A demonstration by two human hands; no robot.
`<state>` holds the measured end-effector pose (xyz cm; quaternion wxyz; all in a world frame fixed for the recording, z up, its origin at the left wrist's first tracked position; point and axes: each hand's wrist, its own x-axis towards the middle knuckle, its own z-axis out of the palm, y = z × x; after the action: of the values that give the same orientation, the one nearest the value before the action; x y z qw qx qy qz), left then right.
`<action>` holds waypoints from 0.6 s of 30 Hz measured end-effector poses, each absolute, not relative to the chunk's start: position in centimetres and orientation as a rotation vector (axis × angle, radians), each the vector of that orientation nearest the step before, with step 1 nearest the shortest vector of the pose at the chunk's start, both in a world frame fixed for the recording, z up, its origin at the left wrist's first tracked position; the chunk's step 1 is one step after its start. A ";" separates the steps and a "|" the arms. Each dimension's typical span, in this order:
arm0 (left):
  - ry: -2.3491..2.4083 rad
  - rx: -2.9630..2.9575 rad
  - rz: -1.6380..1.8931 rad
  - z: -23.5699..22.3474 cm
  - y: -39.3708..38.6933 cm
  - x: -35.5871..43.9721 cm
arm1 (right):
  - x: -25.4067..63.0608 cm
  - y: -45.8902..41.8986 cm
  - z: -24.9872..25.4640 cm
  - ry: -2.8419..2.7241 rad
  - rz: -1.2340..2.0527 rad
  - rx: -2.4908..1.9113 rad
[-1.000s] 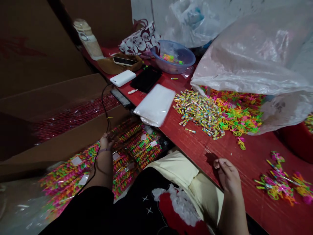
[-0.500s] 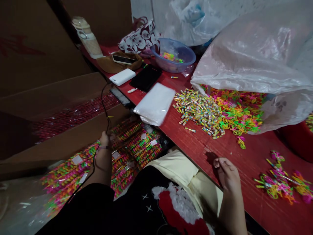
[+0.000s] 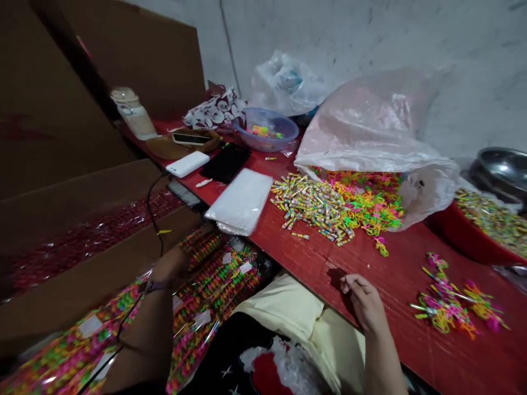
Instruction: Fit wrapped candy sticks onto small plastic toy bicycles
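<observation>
My left hand (image 3: pixel 171 267) beside clear-wrapped packs of multicoloured plastic pieces (image 3: pixel 241 284)
They lie lower than the flat red worktop (image 3: pixel 317 266); near its edge my right hand (image 3: pixel 359 296) curls loosely, contents hidden. My left fingers' spread and hold I cannot tell.

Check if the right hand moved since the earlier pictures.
No, not visibly: against the red table, the right hand stays at the near edge, left of the colourful cluster; the view shifted.
</observation>
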<state>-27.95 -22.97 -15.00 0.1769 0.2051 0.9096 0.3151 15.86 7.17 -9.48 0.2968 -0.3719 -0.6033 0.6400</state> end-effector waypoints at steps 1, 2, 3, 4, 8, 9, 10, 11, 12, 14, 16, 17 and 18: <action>2.580 0.590 0.841 -13.6 -21.4 -27.9 | 15.8 7.1 -9.4 -1.625 1.691 -0.986; 2.584 0.613 0.811 -12.1 -19.8 -27.7 | 15.8 7.0 -9.3 -1.647 1.677 -0.984; 2.577 0.676 0.807 -10.5 -18.0 -27.3 | 15.8 6.9 -9.3 -1.672 1.660 -0.984; 2.567 0.756 0.826 -8.9 -16.1 -26.6 | 15.7 6.7 -9.3 -1.700 1.637 -0.985; 2.367 1.279 1.121 -4.5 -8.0 -21.8 | 15.1 5.4 -9.6 -1.824 1.471 -1.000; 2.229 1.446 1.099 -4.4 -6.1 -20.3 | 14.9 4.9 -9.7 -1.866 1.417 -0.999; 2.119 1.623 1.043 -4.7 -4.3 -18.8 | 14.7 4.5 -9.7 -1.918 1.368 -0.993; 2.034 1.808 0.960 -5.5 -2.7 -17.3 | 14.6 4.3 -9.5 -1.974 1.325 -0.981; 2.005 1.946 0.892 -6.5 -1.4 -16.0 | 14.5 4.2 -9.2 -2.034 1.294 -0.966; 2.052 2.095 0.712 -8.7 0.5 -13.9 | 14.8 5.2 -8.2 -2.139 1.227 -0.939; 2.156 2.132 0.542 -10.5 1.6 -12.5 | 15.5 7.7 -6.8 -2.198 1.071 -0.966; 2.173 2.160 0.476 -11.0 2.0 -12.1 | 15.9 9.6 -6.1 -2.211 0.949 -1.013; 2.166 2.191 0.427 -11.1 2.3 -11.7 | 16.4 11.7 -5.4 -2.216 0.804 -1.082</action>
<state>-11.70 2.32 -11.07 0.0156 0.7043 0.6964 0.1373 16.35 11.66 -5.42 0.2705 -0.4016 -0.8225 0.2983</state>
